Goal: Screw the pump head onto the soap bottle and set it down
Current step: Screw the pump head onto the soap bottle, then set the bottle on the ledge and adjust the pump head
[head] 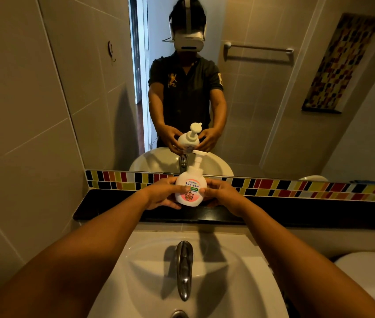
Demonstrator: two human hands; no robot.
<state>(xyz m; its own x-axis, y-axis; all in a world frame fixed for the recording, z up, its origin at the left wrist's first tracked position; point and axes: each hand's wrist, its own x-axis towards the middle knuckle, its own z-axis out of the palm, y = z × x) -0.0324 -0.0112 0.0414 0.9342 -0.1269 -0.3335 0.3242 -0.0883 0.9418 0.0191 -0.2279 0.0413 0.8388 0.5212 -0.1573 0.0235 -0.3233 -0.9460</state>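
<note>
A round white soap bottle [190,188] with a pink and green label stands upright over the black ledge [296,214] behind the sink. Its white pump head [199,157] sits on the bottle's neck, spout pointing right. My left hand [162,193] wraps the bottle's left side, thumb on the label. My right hand [224,195] cups its right side, fingertips on the label. Whether the bottle's base touches the ledge is hidden by my hands.
A white sink [216,271] with a chrome tap [184,269] lies below my arms. A mirror [262,99] above a coloured tile strip [296,188] reflects me and the bottle. A white toilet lid [370,274] is at the right.
</note>
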